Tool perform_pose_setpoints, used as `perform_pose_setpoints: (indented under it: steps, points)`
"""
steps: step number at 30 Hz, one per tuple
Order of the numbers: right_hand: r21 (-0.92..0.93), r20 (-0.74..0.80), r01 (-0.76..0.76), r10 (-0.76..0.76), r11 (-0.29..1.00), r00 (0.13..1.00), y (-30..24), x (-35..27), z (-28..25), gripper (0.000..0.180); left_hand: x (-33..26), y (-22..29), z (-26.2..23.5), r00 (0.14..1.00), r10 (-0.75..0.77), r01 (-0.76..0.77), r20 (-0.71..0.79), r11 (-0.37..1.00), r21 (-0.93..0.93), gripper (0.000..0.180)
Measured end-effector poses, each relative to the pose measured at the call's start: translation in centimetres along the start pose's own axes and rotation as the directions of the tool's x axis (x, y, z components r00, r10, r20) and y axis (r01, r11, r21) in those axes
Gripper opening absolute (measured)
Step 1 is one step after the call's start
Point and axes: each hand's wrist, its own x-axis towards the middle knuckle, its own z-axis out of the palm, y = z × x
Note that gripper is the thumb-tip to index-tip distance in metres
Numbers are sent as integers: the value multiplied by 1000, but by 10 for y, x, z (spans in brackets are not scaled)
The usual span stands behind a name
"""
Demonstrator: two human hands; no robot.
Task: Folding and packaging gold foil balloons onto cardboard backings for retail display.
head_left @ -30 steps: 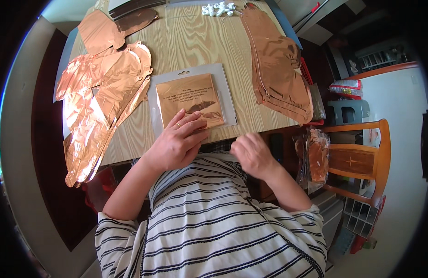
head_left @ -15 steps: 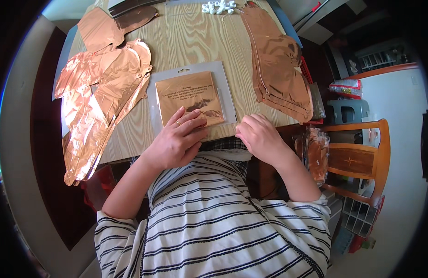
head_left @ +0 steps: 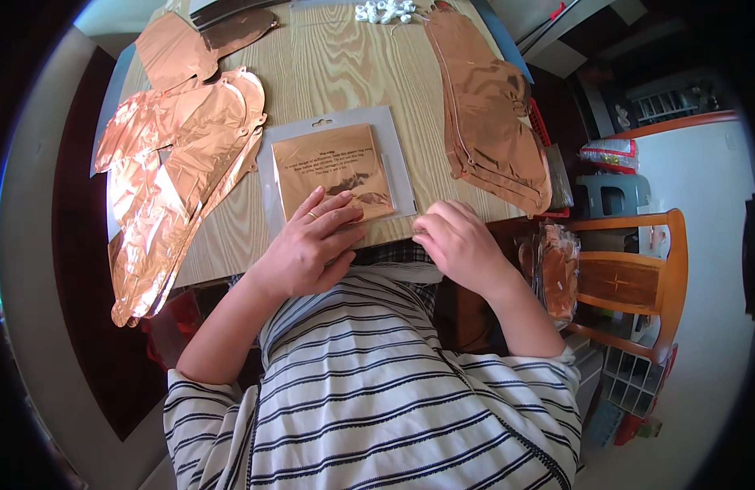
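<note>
A flat clear plastic bag with a hang hole lies at the table's near edge, holding a folded copper-coloured foil sheet with dark print over it. My left hand rests on the near part of the bag, its fingers stretched out and a ring on one of them. Beside the bag's near right corner is my right hand, fingers curled in toward the thumb. Whatever may be between those fingertips is too small or hidden to make out.
Shiny copper foil balloons lie spread on the left of the table, and a flat stack of foil balloons on the right. White ribbon rolls sit at the far edge. A wooden chair stands at the right, with bagged foil next to it.
My right hand has shifted slightly left, its fingers opening a little from the thumb. The left hand stays on the bag, which has hardly moved.
</note>
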Motion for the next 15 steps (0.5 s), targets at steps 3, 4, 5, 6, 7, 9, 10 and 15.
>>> perform_pose_setpoints:
  steps: [3,4,5,6,7,9,10,15]
  points:
    - [-50,95,10,-5,999,995,5,4,4,15,0,1,1,1000,2,-2,-10,1000,13,41]
    - [-46,119,13,-7,999,993,7,5,5,16,1,0,1,1000,4,-4,-13,1000,13,41]
    - [-49,129,25,-18,998,991,9,5,6,14,1,0,1,1000,6,-5,-15,1000,8,41]
    - [-53,139,36,-29,998,990,11,4,6,13,1,0,1,1000,7,-7,-17,1000,4,41]
    - [-56,148,48,-39,997,988,12,4,6,12,0,0,2,1000,11,-11,-14,1000,11,41]
    - [-19,131,86,-83,996,988,4,1,6,7,-2,-2,3,1000,16,-16,-10,999,33,42]
    - [-1,122,106,-105,994,987,-2,-3,6,6,-1,-2,2,1000,13,-13,3,999,34,43]
    - [374,155,126,-196,919,968,-40,-16,4,15,-2,2,-3,999,16,-18,36,999,39,50]
